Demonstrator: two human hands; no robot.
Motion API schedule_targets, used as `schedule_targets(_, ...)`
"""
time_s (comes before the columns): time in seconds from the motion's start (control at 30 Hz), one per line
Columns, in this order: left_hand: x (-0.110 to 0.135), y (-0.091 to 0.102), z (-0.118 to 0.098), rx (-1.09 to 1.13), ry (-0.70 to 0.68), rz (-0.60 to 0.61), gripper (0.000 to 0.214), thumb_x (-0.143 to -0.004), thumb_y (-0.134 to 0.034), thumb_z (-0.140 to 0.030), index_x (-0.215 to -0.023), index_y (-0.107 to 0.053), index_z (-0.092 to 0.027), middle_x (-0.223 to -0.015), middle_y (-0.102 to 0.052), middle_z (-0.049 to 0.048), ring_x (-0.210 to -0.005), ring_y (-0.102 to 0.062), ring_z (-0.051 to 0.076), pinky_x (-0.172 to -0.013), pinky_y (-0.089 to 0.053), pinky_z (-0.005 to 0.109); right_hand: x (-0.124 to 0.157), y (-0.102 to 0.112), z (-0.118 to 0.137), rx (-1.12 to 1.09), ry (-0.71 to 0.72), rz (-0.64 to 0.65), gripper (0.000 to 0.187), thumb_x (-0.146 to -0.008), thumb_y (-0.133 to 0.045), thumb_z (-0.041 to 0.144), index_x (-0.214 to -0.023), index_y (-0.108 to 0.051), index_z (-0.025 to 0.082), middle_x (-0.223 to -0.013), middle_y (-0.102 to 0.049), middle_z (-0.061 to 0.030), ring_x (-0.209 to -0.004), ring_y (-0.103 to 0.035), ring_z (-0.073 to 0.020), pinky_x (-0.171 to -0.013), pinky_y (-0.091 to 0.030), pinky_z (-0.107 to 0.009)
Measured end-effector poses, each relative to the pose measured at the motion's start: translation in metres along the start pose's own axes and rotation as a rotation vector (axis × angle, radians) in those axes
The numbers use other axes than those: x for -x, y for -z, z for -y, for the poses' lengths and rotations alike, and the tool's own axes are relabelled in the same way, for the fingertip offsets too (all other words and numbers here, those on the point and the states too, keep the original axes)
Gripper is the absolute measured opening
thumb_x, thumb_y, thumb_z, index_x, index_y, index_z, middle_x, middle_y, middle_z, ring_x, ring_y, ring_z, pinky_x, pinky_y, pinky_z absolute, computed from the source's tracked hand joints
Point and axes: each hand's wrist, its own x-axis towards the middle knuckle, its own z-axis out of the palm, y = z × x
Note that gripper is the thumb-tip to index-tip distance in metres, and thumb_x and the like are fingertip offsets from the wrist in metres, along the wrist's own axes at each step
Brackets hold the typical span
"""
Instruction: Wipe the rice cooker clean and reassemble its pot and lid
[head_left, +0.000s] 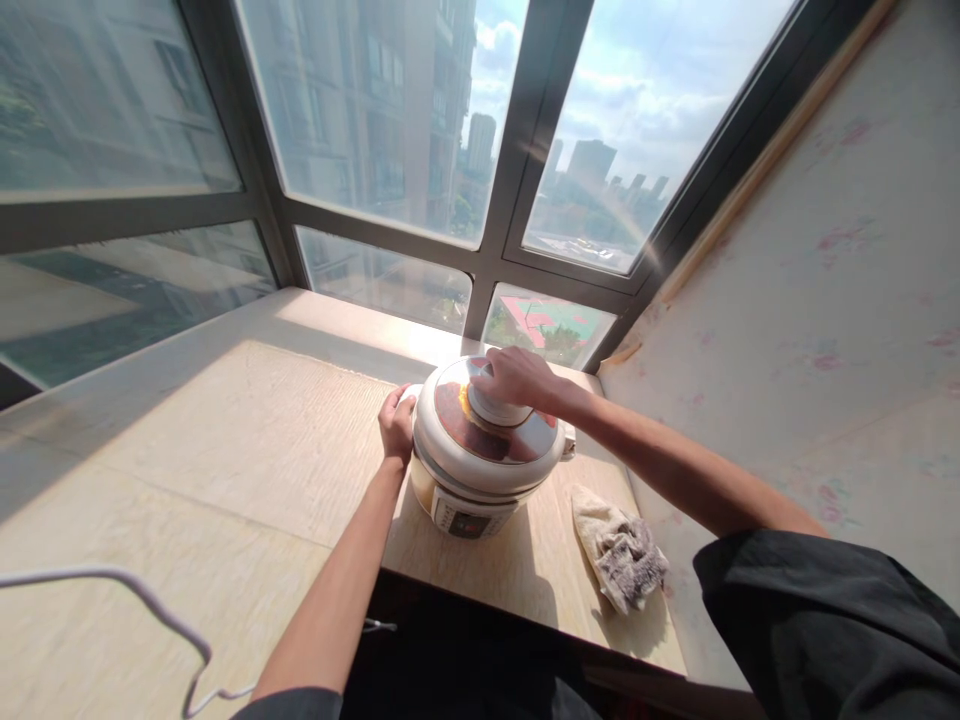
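A white electric pressure cooker (469, 480) stands upright on the pale window ledge, its control panel facing me. Its shiny round lid (480, 450) sits on top and reflects the light. My right hand (517, 382) is wrapped over the handle knob at the lid's centre. On the cooker's left side, my left hand (397, 425) grips the white side handle (412, 393), fingers curled around it. Part of the knob is hidden under my right hand.
A crumpled, stained cloth (621, 550) lies on the ledge (300, 440) to the cooker's right. A pale cable (142, 592) runs across the lower left. Dark-framed windows (491, 230) rise behind, and a floral-papered wall (810, 330) borders the right side.
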Motion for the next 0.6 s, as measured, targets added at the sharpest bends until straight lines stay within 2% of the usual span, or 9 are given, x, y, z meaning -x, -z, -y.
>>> schedule_targets(0.2,0.002,0.001,0.0,0.008,-0.006,0.002,0.041,-0.075,-0.066,-0.041,-0.107,-0.073,-0.017,-0.1,-0.073,0.0088,-0.103,-0.067,0.029,-0.094,-0.053,0.041,-0.005,-0.004,-0.006,-0.025,0.044,0.011,0.039,-0.096,-0.057,0.042,-0.119,-0.076,0.016,-0.114,-0.079,-0.018,-0.106,-0.075,-0.0346,-0.082,-0.055,-0.035)
schedule_targets(0.4,0.002,0.0,0.0,0.024,0.001,-0.003,0.04,-0.074,-0.068,-0.041,-0.105,-0.074,-0.017,-0.103,-0.073,0.0093,-0.103,-0.067,0.029,-0.095,-0.053,0.041,-0.007,-0.013,-0.007,-0.143,-0.034,0.029,0.047,-0.098,-0.057,0.042,-0.137,-0.067,0.018,-0.13,-0.075,-0.0167,-0.116,-0.071,-0.0355,-0.09,-0.055,-0.039)
schedule_targets(0.6,0.003,0.0,-0.002,0.035,0.011,-0.014,0.04,-0.073,-0.069,-0.04,-0.105,-0.074,-0.017,-0.101,-0.073,0.009,-0.101,-0.067,0.029,-0.094,-0.054,0.041,0.0,-0.01,-0.003,-0.182,-0.089,0.081,0.056,-0.1,-0.055,0.05,-0.147,-0.061,0.02,-0.135,-0.07,-0.0194,-0.122,-0.067,-0.0384,-0.099,-0.053,-0.046)
